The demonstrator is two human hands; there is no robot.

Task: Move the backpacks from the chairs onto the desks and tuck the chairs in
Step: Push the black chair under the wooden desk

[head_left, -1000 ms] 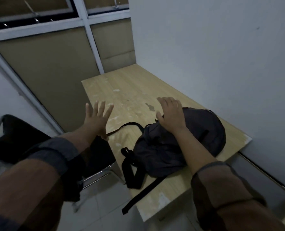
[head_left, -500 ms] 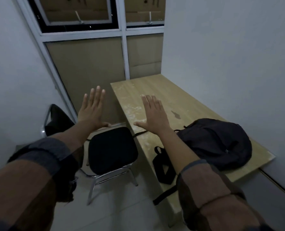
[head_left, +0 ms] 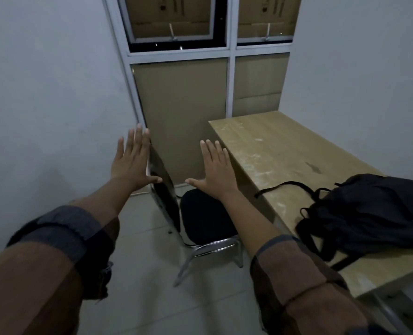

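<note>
A black backpack lies on the near right part of the light wooden desk, its straps trailing toward the desk's left edge. A black padded chair with chrome legs stands on the floor left of the desk, its seat facing the desk and its backrest to the left. My left hand is held out flat with fingers spread, just left of the backrest's top. My right hand hovers flat above the seat. Both hands hold nothing.
A grey wall runs along the left and another behind the desk on the right. A window with white frames and brown panels fills the far wall. Pale floor tiles lie around the chair.
My right hand came off the backpack and both hands swung left toward the chair. The view has turned left, so the chair sits at the centre and the backpack at the right.
</note>
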